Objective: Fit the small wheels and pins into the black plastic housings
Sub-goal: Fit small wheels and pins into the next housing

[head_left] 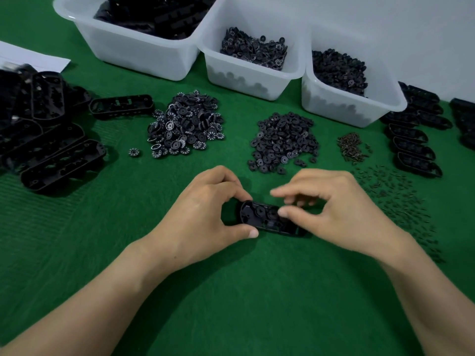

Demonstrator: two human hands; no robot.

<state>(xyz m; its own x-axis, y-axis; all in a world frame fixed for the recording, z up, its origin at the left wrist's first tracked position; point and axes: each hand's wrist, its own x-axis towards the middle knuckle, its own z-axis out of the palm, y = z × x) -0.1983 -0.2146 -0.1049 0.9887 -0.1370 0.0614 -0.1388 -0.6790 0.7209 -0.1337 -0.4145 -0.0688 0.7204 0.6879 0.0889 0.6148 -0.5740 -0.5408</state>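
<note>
We see a black housing [253, 213] lying on the green mat [231, 291], in the middle between two hands. The left hand [205, 209] pinches its left end with thumb and finger. The right hand [341, 209] curls over its right end. It is blurry, so we cannot tell if it holds anything. A pile of small wheels [282, 142] lies behind it, and pins [398, 199] lie to the right.

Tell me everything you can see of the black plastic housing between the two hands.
The black oblong plastic housing has rounded ends and an open top with round wheels inside. It lies on the green mat. The left hand pinches its left end; the thumb of the right hand touches its middle.
</note>
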